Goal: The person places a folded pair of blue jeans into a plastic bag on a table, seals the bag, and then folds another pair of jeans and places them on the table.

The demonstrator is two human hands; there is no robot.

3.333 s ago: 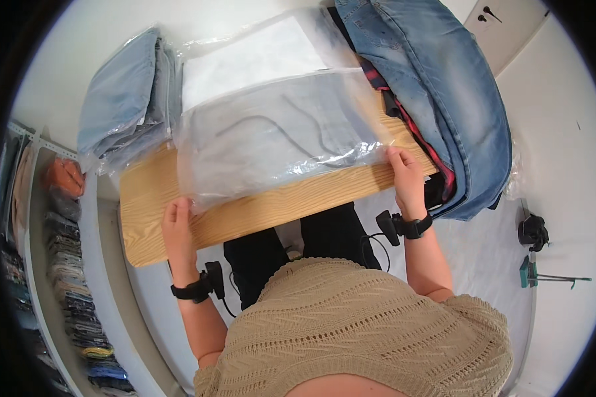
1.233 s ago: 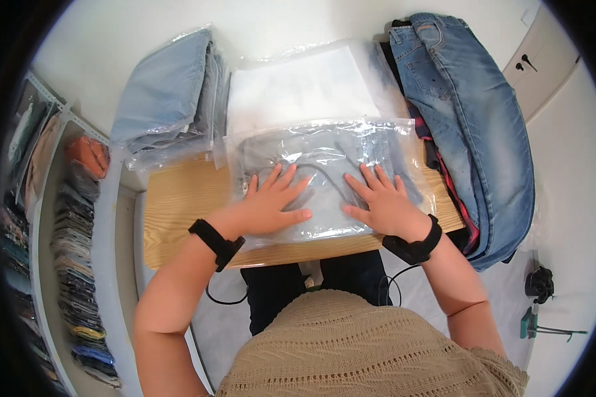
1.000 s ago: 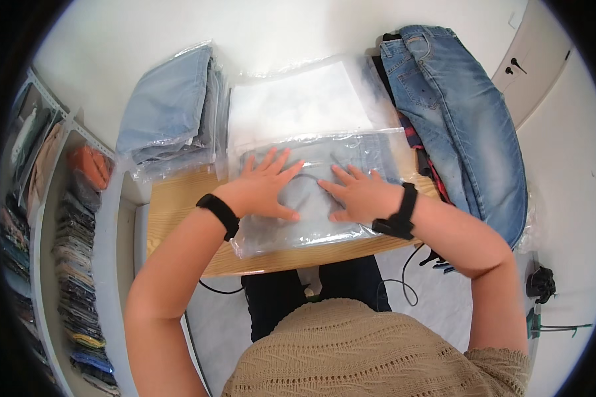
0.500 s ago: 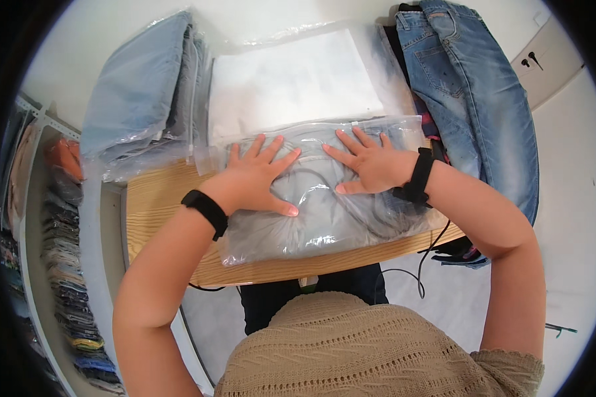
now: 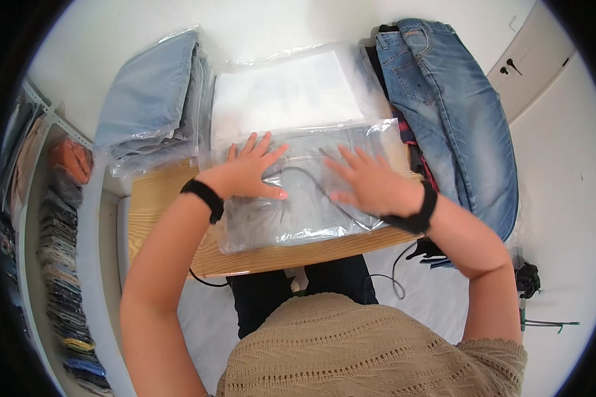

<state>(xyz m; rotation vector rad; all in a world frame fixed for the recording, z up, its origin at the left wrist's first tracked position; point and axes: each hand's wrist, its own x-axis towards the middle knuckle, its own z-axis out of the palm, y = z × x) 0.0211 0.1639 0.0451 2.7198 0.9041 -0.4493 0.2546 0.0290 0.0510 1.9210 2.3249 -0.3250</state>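
Observation:
A clear plastic zip bag (image 5: 298, 221) with a folded pale grey-blue garment in it lies flat at the table's front edge. My left hand (image 5: 248, 173) rests on the bag's left half, fingers spread. Over the right half is my right hand (image 5: 372, 185), its fingers apart and slightly smeared by motion; whether it touches the plastic I cannot tell. Between the hands a thin dark cable (image 5: 321, 190) curves across the bag. Both wrists wear black bands.
Behind the bag lie clear bags with a white sheet (image 5: 278, 92). Bagged light-blue jeans (image 5: 149, 89) are stacked at left, loose blue jeans (image 5: 437, 106) piled at right. A shelf (image 5: 63, 264) of folded clothes stands far left. The wooden table (image 5: 155, 198) has a curved front edge.
My right hand has moved down and toward my body, and its fingers are now blurred. My left hand stays on the bag. The whole view has shifted slightly.

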